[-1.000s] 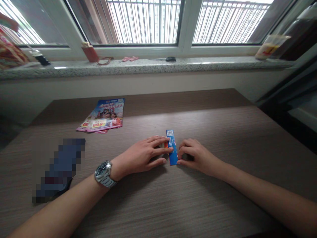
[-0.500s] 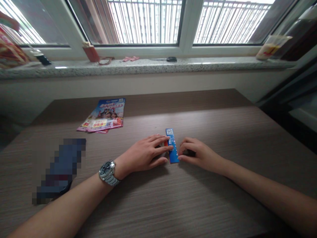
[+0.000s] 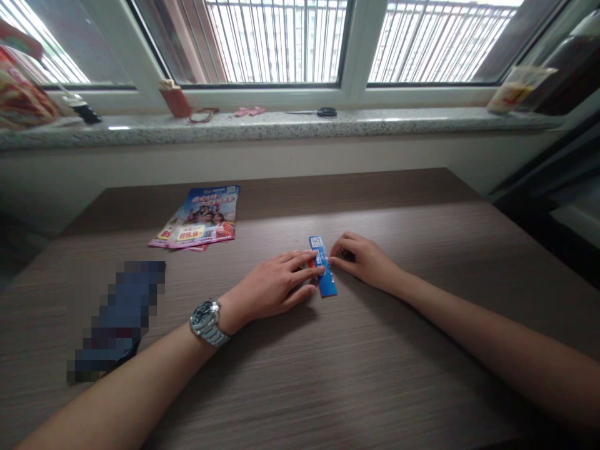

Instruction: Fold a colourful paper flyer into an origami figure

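On the table lies a narrow blue folded leaflet with a QR code at its far end and a bit of orange showing along its left side. My left hand rests on it, fingers stretched out and apart, with two fingertips on the blue paper. A silver watch circles the left wrist. At the leaflet's right edge is my right hand, its fingers curled in and the thumb and index tips closed together at the paper. Part of the leaflet is hidden beneath the left fingers.
Colourful flyers lie overlapped at the back left of the wooden table. A dark blue pixelated object sits near my left forearm. Along the stone windowsill are scissors, a red container and a plastic cup.
My right hand has slid away from me along the leaflet's right edge, from the near corner to about the middle. The leaflet appears slightly farther up in view; my left hand stays on it.
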{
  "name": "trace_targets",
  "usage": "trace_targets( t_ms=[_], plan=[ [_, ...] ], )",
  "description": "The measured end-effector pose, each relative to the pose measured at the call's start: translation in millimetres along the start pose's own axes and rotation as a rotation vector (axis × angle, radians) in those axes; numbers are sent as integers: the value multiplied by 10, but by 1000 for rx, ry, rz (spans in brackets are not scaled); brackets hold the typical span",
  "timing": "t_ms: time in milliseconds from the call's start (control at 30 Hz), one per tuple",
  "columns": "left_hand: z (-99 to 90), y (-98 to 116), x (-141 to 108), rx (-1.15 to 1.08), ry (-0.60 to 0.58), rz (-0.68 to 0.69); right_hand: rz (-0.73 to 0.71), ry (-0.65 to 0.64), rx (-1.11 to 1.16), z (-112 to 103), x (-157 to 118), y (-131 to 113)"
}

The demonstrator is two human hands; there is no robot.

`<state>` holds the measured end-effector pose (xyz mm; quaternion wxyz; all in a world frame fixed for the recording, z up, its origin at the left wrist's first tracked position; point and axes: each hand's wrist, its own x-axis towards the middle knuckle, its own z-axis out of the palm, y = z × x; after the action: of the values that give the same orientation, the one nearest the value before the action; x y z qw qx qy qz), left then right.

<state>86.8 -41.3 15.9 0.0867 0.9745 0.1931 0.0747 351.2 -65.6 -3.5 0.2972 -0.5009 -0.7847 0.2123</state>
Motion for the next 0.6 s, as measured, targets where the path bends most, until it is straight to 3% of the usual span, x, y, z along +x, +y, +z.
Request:
trace_targets(
  t_ms=[600],
  plan=[
    [10,-8,-15,-49,4,3,2,17,-36,44,7,4]
  ],
)
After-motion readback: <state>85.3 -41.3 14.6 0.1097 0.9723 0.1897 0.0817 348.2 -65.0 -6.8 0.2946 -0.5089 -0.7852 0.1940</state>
